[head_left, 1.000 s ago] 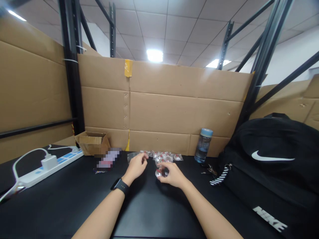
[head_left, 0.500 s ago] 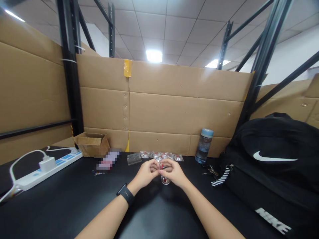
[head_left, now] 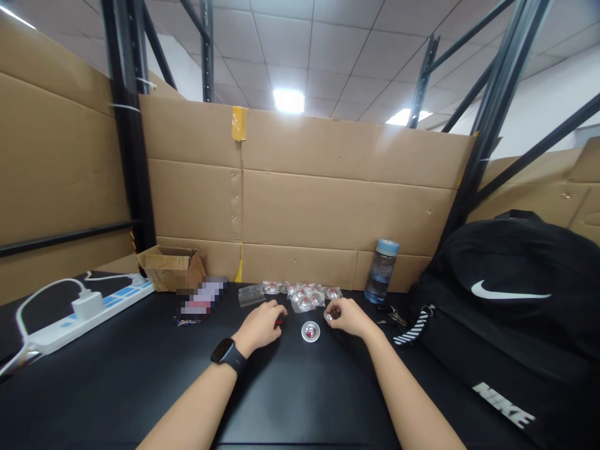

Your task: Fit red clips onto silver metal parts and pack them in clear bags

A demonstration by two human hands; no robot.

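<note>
The person's bare, sleeveless left forearm [head_left: 190, 403] enters from seven o'clock and slants toward one; the equally bare right forearm [head_left: 400, 384] enters from five and slants toward eleven. The ungloved left hand [head_left: 257, 326], fingers bent, points toward two o'clock. The ungloved right hand [head_left: 350, 317] (a gap parts the two) curls into a rounded pinch, aimed toward ten.

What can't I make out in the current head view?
Head view:
- Full shape of the red item: partly hidden by the left hand.
- Whole outline of the round piece: partly covered by the right hand.
- Exact count of clear packets: small, overlapping.
- Lilac item: pixelated.
- Backpack's far side: cut off by the right edge.
</note>
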